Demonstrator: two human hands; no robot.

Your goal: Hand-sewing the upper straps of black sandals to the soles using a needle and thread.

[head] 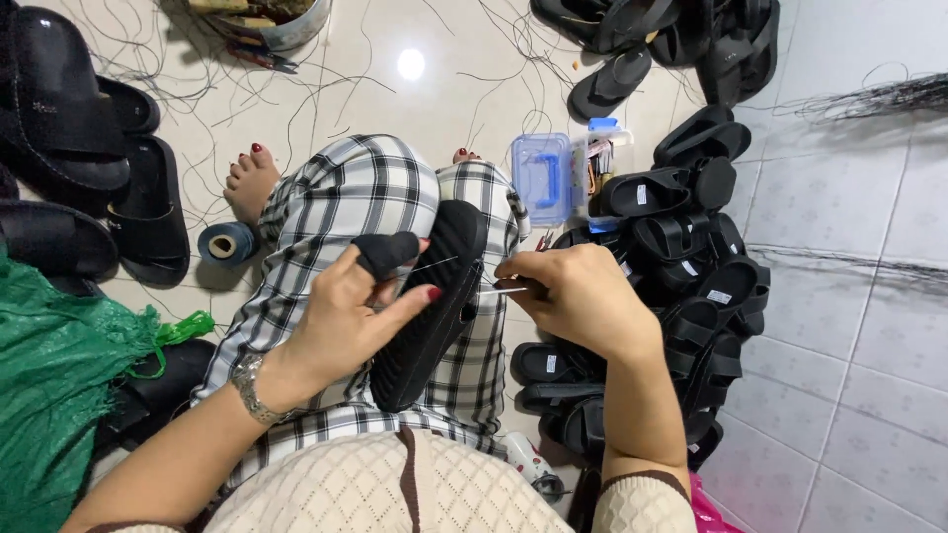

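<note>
1. the left hand (360, 311) is closed around a black sandal (434, 306), thumb across the sole side, a black cover on one fingertip; a metal bracelet sits on the wrist.
2. the black sandal stands tilted on edge over the lap, resting on the checked trousers (365, 192), sole edge turned toward the right hand.
3. the right hand (578, 296) is closed in a pinch on a thin metal needle (509, 290), whose tip meets the sandal's edge; a fine thread runs from the sandal toward the left hand's fingers.
4. just beyond the knees lies an open clear blue plastic box (543, 178) with small tools beside it.
5. to the person's right, a pile of black sandals (681, 266) lies heaped on the tiled floor (849, 296), near the right forearm.
6. to the left, further black sandals (69, 148) lie flat, with a spool of dark thread (225, 245) beside a bare foot.
7. a green mesh bag (49, 395) lies at the left edge; loose thread ends are scattered over the floor.
</note>
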